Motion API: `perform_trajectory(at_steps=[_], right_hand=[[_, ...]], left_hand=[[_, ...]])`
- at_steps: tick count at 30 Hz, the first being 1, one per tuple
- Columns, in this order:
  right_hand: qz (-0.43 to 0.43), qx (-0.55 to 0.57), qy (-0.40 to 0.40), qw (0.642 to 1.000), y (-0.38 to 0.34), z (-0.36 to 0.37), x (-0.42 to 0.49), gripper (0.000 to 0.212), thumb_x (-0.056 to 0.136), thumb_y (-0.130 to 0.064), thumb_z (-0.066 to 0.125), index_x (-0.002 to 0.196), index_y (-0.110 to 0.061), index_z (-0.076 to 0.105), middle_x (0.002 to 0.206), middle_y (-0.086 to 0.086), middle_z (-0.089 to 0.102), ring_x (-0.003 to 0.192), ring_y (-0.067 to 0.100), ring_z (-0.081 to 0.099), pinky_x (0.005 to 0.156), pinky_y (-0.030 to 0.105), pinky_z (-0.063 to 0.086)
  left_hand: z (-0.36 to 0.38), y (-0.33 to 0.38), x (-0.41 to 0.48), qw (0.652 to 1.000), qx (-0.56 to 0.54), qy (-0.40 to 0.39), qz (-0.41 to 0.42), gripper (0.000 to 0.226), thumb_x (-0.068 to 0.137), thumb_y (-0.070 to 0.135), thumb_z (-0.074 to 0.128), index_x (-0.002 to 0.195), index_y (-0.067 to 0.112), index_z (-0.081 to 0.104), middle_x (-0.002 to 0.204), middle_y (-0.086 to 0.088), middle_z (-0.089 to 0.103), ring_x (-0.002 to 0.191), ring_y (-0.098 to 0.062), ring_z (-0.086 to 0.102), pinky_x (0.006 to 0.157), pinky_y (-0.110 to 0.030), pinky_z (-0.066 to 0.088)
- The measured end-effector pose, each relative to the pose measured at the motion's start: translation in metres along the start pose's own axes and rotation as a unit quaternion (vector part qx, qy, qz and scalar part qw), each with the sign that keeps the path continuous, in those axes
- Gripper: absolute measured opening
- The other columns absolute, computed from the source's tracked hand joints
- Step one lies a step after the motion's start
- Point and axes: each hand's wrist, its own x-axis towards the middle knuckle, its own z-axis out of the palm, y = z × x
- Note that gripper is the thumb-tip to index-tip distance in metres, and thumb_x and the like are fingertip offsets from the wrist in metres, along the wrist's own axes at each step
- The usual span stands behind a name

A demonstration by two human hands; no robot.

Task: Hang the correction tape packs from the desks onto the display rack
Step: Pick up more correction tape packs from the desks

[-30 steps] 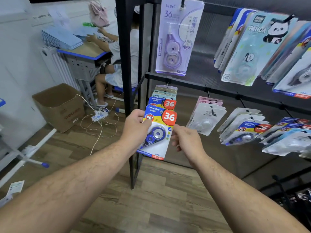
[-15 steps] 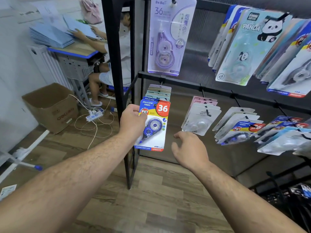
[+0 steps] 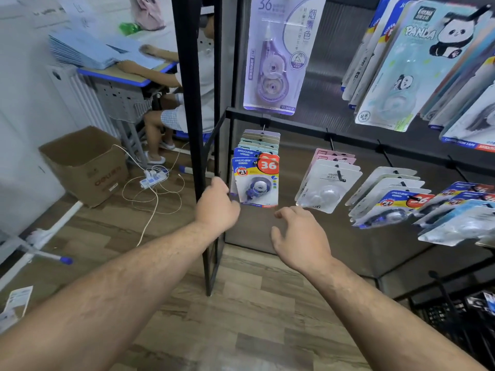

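Observation:
A blue, yellow and red correction tape pack marked "36" hangs at the front of a stack on the leftmost lower hook of the black display rack. My left hand is just left of the pack's lower edge, with loosely curled fingers and nothing in them. My right hand hovers below and to the right of the pack, fingers spread and relaxed. More packs fill the other hooks: white ones, a purple one above and panda ones.
The rack's black corner post stands right by my left hand. On the left, a person sits at a desk stacked with blue sheets. A cardboard box and a power strip with cables lie on the wooden floor.
The pack went from both hands onto the hook. My right hand let go first and dropped lower; my left hand then released it and slid off to its left edge.

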Motion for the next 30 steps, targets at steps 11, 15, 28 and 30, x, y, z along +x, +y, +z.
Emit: perform_trajectory(at_steps=[11,15,28,30], right_hand=[[-0.113,-0.085,-0.119,0.983,-0.071,-0.016,-0.044,0.051,0.093,-0.042,0.058,0.139,-0.023,0.05,0.141,0.004,0.051,0.131,0.03,0.045,0.104,0.042,0.045],[-0.19,-0.117,-0.161,0.961,-0.127,-0.02,-0.072,0.053,0.092,-0.049,0.057,0.138,-0.024,0.051,0.133,0.005,0.055,0.128,0.031,0.049,0.101,0.043,0.046],[-0.351,-0.14,-0.219,0.899,-0.371,0.033,-0.121,0.067,0.089,-0.051,0.067,0.147,-0.027,0.046,0.139,0.005,0.053,0.13,0.027,0.053,0.104,0.038,0.048],[-0.373,-0.14,-0.216,0.892,-0.42,0.046,-0.132,0.066,0.087,-0.051,0.068,0.146,-0.027,0.047,0.139,0.006,0.053,0.13,0.028,0.054,0.103,0.038,0.048]], left_hand=[[-0.073,-0.041,-0.104,0.922,0.286,-0.136,0.224,0.059,0.089,0.047,0.056,0.144,0.027,0.052,0.145,0.005,0.053,0.137,-0.022,0.042,0.114,-0.037,0.036],[-0.126,-0.061,-0.148,0.93,0.287,-0.13,0.187,0.06,0.092,0.049,0.055,0.148,0.027,0.048,0.148,0.004,0.052,0.139,-0.02,0.04,0.117,-0.037,0.032],[-0.332,-0.228,-0.227,0.957,0.285,-0.051,-0.03,0.066,0.088,0.056,0.057,0.15,0.036,0.043,0.152,0.002,0.05,0.14,-0.024,0.043,0.112,-0.041,0.041],[-0.369,-0.26,-0.239,0.956,0.287,-0.034,-0.051,0.067,0.087,0.055,0.057,0.15,0.036,0.044,0.151,0.001,0.052,0.138,-0.026,0.046,0.109,-0.042,0.045]])
